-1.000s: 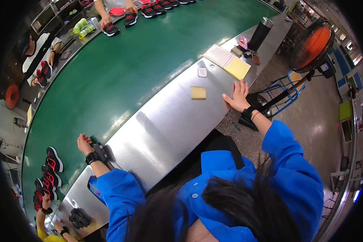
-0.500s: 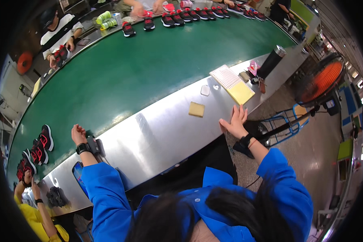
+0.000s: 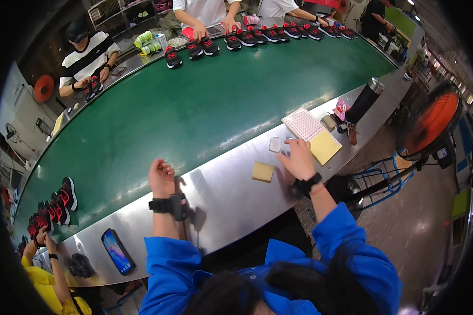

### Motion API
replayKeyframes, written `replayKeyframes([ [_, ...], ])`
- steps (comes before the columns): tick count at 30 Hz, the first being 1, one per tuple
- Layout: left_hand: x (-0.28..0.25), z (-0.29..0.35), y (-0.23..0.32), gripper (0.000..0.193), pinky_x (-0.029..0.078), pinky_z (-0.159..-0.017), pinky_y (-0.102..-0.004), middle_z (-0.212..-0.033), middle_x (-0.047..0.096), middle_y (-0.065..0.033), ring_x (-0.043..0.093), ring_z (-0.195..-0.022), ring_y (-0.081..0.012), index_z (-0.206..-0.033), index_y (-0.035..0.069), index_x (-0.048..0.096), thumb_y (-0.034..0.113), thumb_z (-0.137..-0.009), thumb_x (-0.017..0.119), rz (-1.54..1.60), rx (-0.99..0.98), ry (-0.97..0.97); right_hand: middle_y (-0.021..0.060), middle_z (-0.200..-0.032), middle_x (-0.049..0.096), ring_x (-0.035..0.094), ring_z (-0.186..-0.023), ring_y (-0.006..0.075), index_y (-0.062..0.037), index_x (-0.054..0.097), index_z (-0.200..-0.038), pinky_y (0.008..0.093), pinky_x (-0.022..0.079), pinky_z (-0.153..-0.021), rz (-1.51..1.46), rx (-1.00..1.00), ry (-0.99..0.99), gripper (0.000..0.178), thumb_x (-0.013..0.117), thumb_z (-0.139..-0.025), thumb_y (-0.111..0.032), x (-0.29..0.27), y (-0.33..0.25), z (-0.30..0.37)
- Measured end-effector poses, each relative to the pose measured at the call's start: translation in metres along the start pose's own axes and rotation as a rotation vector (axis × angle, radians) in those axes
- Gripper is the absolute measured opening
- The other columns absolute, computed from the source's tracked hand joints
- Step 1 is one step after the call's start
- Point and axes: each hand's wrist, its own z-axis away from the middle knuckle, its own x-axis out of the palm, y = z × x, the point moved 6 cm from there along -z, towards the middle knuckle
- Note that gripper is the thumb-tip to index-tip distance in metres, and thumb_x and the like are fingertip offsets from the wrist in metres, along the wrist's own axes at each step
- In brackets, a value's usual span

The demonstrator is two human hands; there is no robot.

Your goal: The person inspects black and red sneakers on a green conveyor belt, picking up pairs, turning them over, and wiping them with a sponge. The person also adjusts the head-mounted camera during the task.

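My left hand [image 3: 162,178] hangs over the near edge of the green conveyor belt [image 3: 142,121], its fingers loosely curled and nothing visible in them. Above the metal ledge [image 3: 220,194], my right hand [image 3: 299,160] is open, thumb and fingers apart. Its fingertips are close to a small, whitish, rounded-square piece [image 3: 275,144]; I cannot tell whether they touch it. Right beside that hand lies a pad of paper [image 3: 326,147], part printed grid and part plain yellow. A yellowish sponge-like block [image 3: 263,171] rests nearer to me.
A phone [image 3: 117,252] lies at left. Black-and-red sneakers [image 3: 58,207] stand near a yellow-sleeved co-worker [image 3: 47,283]; several more [image 3: 270,34] line the far side before other workers. A black tumbler [image 3: 365,100] and a standing fan [image 3: 428,121] are at right.
My left hand has moved right along the belt edge, uncovering the phone. The right hand has shifted forward and left, toward the whitish piece. The view has tilted up slightly.
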Motion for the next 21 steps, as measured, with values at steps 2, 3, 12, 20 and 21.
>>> replayKeyframes([
  [2,0.027,0.0,-0.026,0.012,0.044,-0.061,-0.0251,-0.076,0.056,-0.0018,0.052,-0.067,-0.0121,-0.091,0.006,0.056,0.018,-0.095,0.056,0.007,0.032,-0.112,0.0192,-0.11,0.052,0.043,-0.108,0.0353,-0.0014,0.061,-0.111,0.04,0.038,-0.095,0.053,0.053,0.078,0.053,0.077,-0.072,-0.033,0.016,0.011,-0.021],
  [3,0.027,0.003,-0.027,0.012,0.044,-0.062,-0.0252,-0.079,0.056,-0.0022,0.052,-0.068,-0.0121,-0.092,0.006,0.056,0.018,-0.095,0.056,-0.039,0.08,-0.116,0.0194,-0.11,0.052,0.043,-0.107,0.0354,-0.0008,0.061,-0.109,0.0404,0.038,-0.095,0.061,0.038,0.07,0.053,0.078,-0.071,-0.033,0.021,0.007,-0.025],
  [12,0.015,0.0,-0.026,0.013,0.046,-0.071,-0.0277,-0.087,0.056,-0.0048,0.054,-0.08,-0.0155,-0.096,0.004,0.056,0.016,-0.097,0.052,0.053,0.028,-0.218,0.0153,-0.096,0.054,0.049,-0.097,0.0335,-0.0047,0.05,-0.102,0.0396,0.042,-0.085,-0.056,0.013,-0.047,0.052,0.082,-0.066,-0.025,0.031,0.006,-0.034],
  [20,0.013,-0.006,-0.03,0.014,0.047,-0.073,-0.0283,-0.087,0.057,-0.0051,0.054,-0.081,-0.0153,-0.096,0.004,0.057,0.016,-0.097,0.051,0.081,0.019,-0.224,0.0149,-0.078,0.063,0.063,-0.073,0.0339,-0.0039,0.064,-0.092,0.0388,0.049,-0.067,0.16,-0.212,-0.266,0.032,0.073,-0.075,-0.03,0.012,0.028,-0.038],
  [21,0.012,-0.006,-0.03,0.014,0.047,-0.073,-0.0282,-0.087,0.057,-0.005,0.054,-0.081,-0.0152,-0.096,0.004,0.057,0.016,-0.097,0.051,0.082,0.018,-0.223,0.0141,-0.077,0.064,0.064,-0.072,0.0321,-0.0031,0.066,-0.088,0.038,0.05,-0.066,0.103,-0.138,-0.29,0.032,0.07,-0.079,-0.033,0.016,0.031,-0.046],
])
